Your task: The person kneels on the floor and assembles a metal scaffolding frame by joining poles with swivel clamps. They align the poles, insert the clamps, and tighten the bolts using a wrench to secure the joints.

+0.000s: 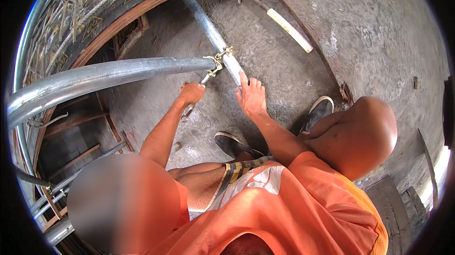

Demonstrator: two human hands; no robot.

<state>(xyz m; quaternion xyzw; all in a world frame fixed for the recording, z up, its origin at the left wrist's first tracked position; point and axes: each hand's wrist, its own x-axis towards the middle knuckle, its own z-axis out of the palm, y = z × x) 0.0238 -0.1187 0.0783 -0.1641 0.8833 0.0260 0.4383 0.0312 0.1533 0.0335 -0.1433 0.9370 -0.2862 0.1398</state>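
Note:
My left hand (192, 93) is closed round a metal wrench (205, 79). One end of the wrench meets a brass-coloured scaffold clamp (215, 64), and the other sticks out below my fist. That clamp sits where a thick grey steel pipe (118, 72), coming from the left, meets a second steel pipe (204, 20) slanting down from the top. My right hand (251, 98) grips the near end of this slanting pipe, just below the joint, with fingers over it. Part of the clamp is hidden behind the pipes.
A claw hammer (289, 30) with a pale handle lies on the concrete floor beside a raised edge (308, 27). Curved timber formwork (128, 18) and more pipes stand at the left. My dark shoes (232, 144) are below my hands. Boards (388, 207) lie at the lower right.

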